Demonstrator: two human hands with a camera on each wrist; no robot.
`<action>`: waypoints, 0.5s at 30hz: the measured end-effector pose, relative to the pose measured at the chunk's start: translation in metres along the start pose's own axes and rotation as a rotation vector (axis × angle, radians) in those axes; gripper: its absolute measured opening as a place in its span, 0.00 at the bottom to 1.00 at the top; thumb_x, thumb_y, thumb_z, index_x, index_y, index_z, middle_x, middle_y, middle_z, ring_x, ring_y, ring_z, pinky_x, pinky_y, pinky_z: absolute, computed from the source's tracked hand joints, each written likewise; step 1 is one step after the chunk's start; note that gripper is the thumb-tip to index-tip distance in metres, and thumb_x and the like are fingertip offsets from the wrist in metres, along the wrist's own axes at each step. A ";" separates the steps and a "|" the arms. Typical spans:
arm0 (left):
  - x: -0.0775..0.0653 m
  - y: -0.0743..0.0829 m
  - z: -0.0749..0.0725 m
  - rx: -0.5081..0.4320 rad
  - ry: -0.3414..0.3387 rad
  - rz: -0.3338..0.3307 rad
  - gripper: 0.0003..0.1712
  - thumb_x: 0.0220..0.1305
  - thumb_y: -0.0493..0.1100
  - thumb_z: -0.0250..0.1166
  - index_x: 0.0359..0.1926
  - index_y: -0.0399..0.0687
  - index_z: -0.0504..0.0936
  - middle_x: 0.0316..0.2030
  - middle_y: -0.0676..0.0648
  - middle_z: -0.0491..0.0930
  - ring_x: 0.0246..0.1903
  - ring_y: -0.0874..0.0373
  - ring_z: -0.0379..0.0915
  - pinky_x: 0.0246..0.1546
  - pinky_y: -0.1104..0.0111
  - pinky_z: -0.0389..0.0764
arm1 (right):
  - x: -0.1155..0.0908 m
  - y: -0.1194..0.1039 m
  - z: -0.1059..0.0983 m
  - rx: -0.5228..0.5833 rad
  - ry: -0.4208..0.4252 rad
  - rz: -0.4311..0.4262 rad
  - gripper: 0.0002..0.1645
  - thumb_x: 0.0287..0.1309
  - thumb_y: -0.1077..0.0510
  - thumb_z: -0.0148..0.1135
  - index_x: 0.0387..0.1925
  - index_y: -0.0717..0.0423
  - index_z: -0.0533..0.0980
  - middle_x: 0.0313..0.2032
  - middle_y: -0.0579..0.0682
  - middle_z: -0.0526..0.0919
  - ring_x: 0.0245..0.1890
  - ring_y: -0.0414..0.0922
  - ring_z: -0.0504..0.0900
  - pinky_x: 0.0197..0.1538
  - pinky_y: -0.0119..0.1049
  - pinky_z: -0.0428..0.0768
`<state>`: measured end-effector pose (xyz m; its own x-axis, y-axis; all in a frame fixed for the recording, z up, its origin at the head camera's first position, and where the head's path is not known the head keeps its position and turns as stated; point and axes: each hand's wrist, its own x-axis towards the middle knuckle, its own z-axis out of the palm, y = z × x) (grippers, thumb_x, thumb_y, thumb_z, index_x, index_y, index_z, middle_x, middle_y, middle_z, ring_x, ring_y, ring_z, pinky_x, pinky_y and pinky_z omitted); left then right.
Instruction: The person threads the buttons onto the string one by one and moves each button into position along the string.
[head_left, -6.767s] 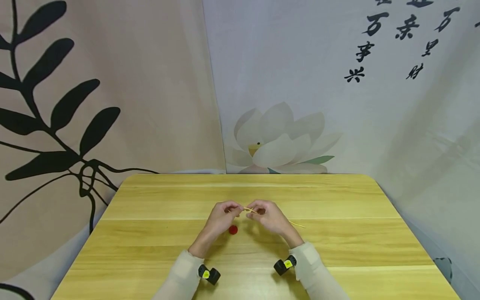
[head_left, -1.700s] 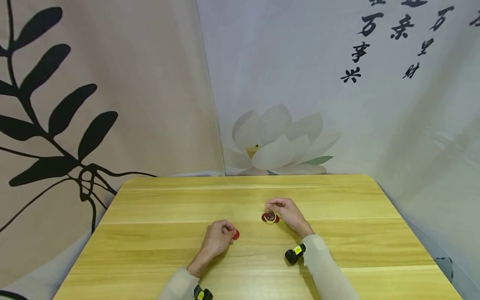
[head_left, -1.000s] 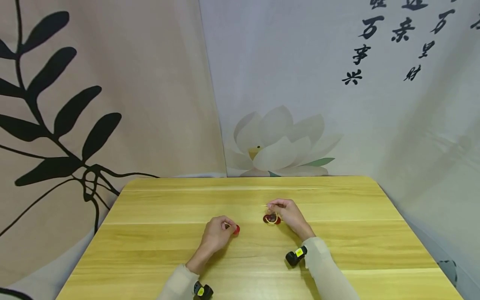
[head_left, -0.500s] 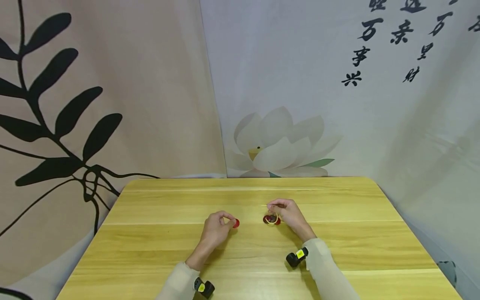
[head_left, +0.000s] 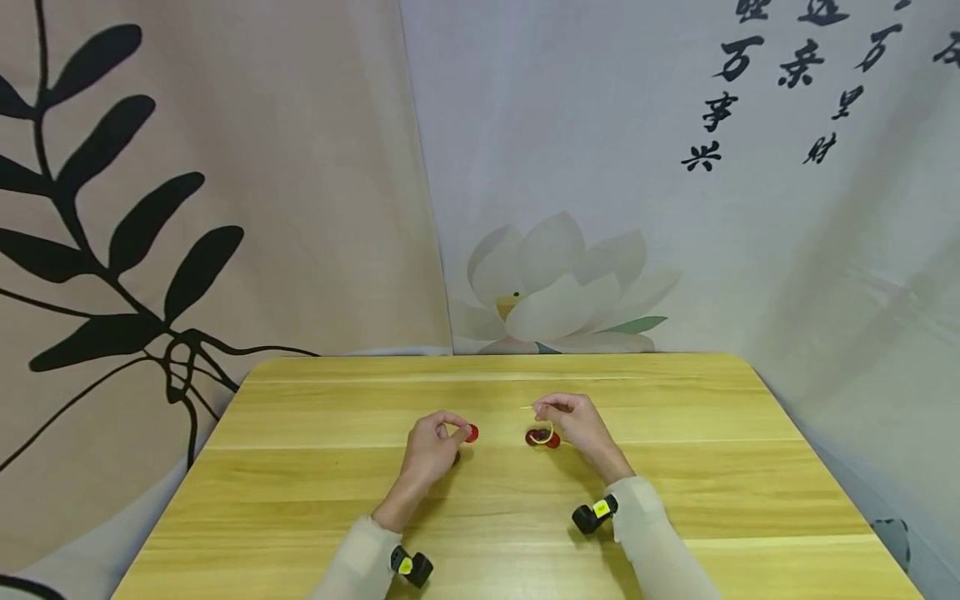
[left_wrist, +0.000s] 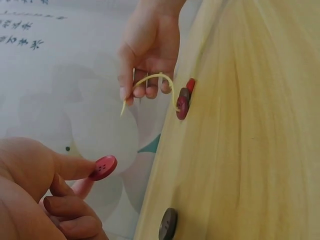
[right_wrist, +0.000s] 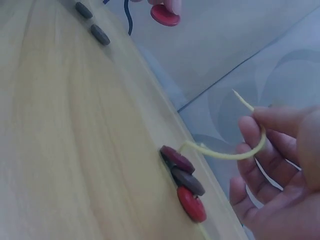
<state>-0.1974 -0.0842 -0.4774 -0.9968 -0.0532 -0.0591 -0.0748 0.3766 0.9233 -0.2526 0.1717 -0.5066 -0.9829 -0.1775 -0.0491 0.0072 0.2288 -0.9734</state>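
Observation:
My left hand [head_left: 429, 454] pinches a red button [left_wrist: 103, 167] with holes in its middle, raised off the table. To its right, my right hand [head_left: 581, 425] pinches a yellow cord [right_wrist: 230, 156] near one end, and the short tip sticks out past the fingers toward the left. The cord curves down to three buttons lying close together on the table: a maroon one [right_wrist: 177, 159], a dark grey one [right_wrist: 188, 181] and a bright red one [right_wrist: 192, 204]. In the right wrist view, the cord runs into the maroon button. A gap separates the held button from the cord tip.
Two dark buttons lie on the table by the left hand, one farther [right_wrist: 83, 10] and one nearer [right_wrist: 100, 34] in the right wrist view. The wooden table [head_left: 337, 517] ends at a patterned curtain [head_left: 337, 167]. Each wrist wears a small black camera [head_left: 594, 515].
Earlier both hands met at the cord while a red button lay on the table. The left hand has since picked up a red button and moved it forward. Lately the right hand has hardly moved.

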 end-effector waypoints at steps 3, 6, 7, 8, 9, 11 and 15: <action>0.003 0.001 0.001 -0.003 0.009 -0.008 0.06 0.64 0.43 0.67 0.40 0.47 0.85 0.14 0.54 0.63 0.11 0.62 0.55 0.12 0.73 0.56 | 0.000 -0.002 0.000 -0.019 0.003 0.001 0.16 0.67 0.55 0.61 0.47 0.64 0.82 0.43 0.61 0.85 0.43 0.47 0.84 0.53 0.41 0.75; 0.005 0.002 0.002 -0.009 0.016 -0.007 0.07 0.64 0.43 0.67 0.40 0.46 0.85 0.14 0.54 0.63 0.11 0.62 0.55 0.12 0.73 0.56 | 0.000 -0.005 0.000 -0.042 0.007 -0.003 0.16 0.67 0.54 0.61 0.47 0.63 0.82 0.42 0.60 0.86 0.44 0.49 0.84 0.56 0.45 0.74; 0.006 0.003 0.002 -0.013 0.018 -0.008 0.07 0.64 0.43 0.67 0.40 0.46 0.85 0.15 0.54 0.63 0.11 0.62 0.55 0.12 0.73 0.56 | -0.001 -0.007 0.000 -0.049 0.007 -0.006 0.16 0.67 0.54 0.61 0.47 0.63 0.83 0.42 0.60 0.86 0.45 0.50 0.83 0.56 0.45 0.74; 0.006 0.003 0.002 -0.016 0.021 -0.008 0.07 0.64 0.43 0.67 0.41 0.46 0.85 0.14 0.54 0.63 0.11 0.62 0.55 0.12 0.73 0.57 | -0.001 -0.008 0.000 -0.052 0.006 -0.011 0.16 0.67 0.54 0.62 0.46 0.62 0.83 0.42 0.60 0.86 0.45 0.51 0.83 0.55 0.44 0.74; 0.007 0.004 0.002 -0.020 0.023 -0.007 0.07 0.64 0.43 0.67 0.41 0.46 0.85 0.14 0.54 0.63 0.11 0.62 0.55 0.12 0.73 0.57 | -0.002 -0.010 0.000 -0.053 0.008 -0.008 0.15 0.67 0.54 0.62 0.46 0.62 0.83 0.42 0.59 0.86 0.46 0.52 0.83 0.54 0.44 0.74; 0.008 0.006 0.003 -0.028 0.026 -0.009 0.08 0.65 0.44 0.67 0.41 0.46 0.85 0.14 0.54 0.62 0.11 0.62 0.55 0.12 0.73 0.57 | -0.005 -0.018 0.001 -0.057 0.007 -0.022 0.14 0.67 0.56 0.62 0.45 0.62 0.83 0.41 0.59 0.86 0.46 0.53 0.83 0.53 0.43 0.74; 0.011 0.008 0.004 -0.041 0.043 -0.004 0.08 0.65 0.43 0.67 0.42 0.45 0.85 0.14 0.54 0.62 0.11 0.63 0.54 0.12 0.73 0.56 | -0.007 -0.026 0.003 -0.065 0.001 -0.053 0.11 0.66 0.57 0.62 0.43 0.60 0.84 0.42 0.61 0.86 0.43 0.48 0.83 0.51 0.41 0.76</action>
<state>-0.2096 -0.0778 -0.4719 -0.9944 -0.0946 -0.0469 -0.0764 0.3380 0.9380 -0.2450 0.1644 -0.4816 -0.9818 -0.1897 0.0028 -0.0571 0.2810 -0.9580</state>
